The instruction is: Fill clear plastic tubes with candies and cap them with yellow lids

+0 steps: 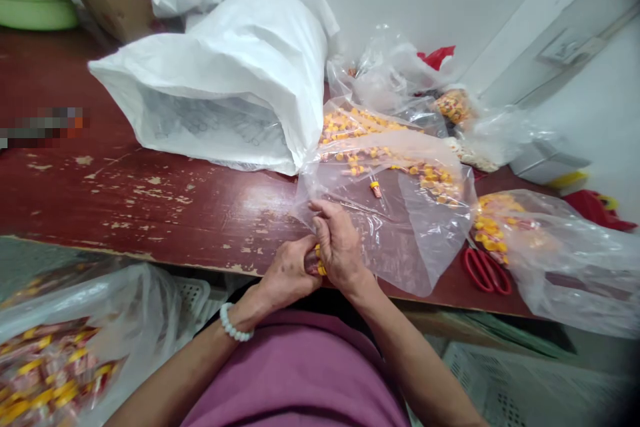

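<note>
My left hand [293, 270], with a pale bead bracelet on its wrist, is closed around a small dark-red piece with yellow parts [315, 260] near the table's front edge. Close against it, my right hand [340, 243] is curled with thumb and fingers together; what it grips, if anything, is hidden. Under and beyond the right hand spreads a clear plastic bag [385, 240]. Many small yellow-capped pieces [435, 177] lie in its far part, and a single yellow-capped piece [375, 189] lies apart from them, nearer my right hand.
A large white sack [270, 47] lies with its mouth toward me, clear items inside. Red-handled scissors [485, 272] rest beside another bag of yellow pieces [493, 227] on the right. Below the worn red table [115, 207], a full bag [60, 360] stands at lower left.
</note>
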Motion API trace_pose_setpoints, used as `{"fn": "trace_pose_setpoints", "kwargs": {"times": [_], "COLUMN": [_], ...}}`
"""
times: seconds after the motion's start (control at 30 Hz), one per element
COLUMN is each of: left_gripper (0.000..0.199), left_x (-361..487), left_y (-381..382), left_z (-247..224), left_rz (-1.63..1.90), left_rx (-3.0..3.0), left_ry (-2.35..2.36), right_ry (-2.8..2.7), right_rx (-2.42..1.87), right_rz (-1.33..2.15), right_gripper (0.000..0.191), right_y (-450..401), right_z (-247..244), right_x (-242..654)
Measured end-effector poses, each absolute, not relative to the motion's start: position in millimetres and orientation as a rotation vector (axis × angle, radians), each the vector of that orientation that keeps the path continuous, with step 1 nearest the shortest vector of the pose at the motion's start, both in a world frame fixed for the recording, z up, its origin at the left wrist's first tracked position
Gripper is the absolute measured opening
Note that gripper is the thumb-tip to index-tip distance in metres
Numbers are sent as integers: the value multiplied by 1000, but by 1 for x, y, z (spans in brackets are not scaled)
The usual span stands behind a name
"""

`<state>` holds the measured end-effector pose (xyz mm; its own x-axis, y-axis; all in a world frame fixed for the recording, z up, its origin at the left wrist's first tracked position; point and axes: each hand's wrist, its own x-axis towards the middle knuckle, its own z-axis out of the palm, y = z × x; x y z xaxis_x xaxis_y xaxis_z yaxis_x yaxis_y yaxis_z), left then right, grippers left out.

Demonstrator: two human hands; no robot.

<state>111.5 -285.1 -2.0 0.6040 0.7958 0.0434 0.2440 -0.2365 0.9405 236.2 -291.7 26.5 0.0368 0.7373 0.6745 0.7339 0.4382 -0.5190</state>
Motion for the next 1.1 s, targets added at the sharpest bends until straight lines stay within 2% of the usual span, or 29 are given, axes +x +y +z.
{"fn": "trace_pose_setpoints", "kwargs": {"times": [0.17, 0.27, 0.37, 0.6, 0.7, 0.83, 0.9, 1.0, 1.1], "left_gripper": [23, 32, 37, 31, 35, 37, 37, 35, 34], "left_x": [111, 105, 100, 103, 105, 109, 111, 114, 114], "left_y": [-282, -278, -277, -276, -275, -277, -278, -280, -280], "left_z": [-5, -3, -3, -7, -6, -6, -7, -6, -5], "left_rz": [690, 634, 618, 611, 594, 557, 561, 581, 573], "left_rx": [1379, 1121, 1014, 1006, 1042, 1062, 1093, 1178, 1249], "left_ry": [894, 902, 802, 752, 785, 821, 832, 831, 805], "right_ry": [-1598, -1507, -1563, -1622, -1604, -1537, -1481, -1315, -1378], "right_rx": [-1416, -1831, -2171, -2234, -2217, -2144, -1967, -1409, -1276], "right_rz": [-81, -239, -199, -58, 0, 111, 258, 630, 653], "right_gripper": [25, 29, 34, 37, 37, 25, 21, 19, 16], "right_y": [-270, -246, -228, -218, -215, -224, -240, -272, -300], "right_z": [18, 3, -16, -26, -22, -9, 3, 21, 29], "right_x": [280, 340, 386, 403, 404, 390, 364, 307, 259]}}
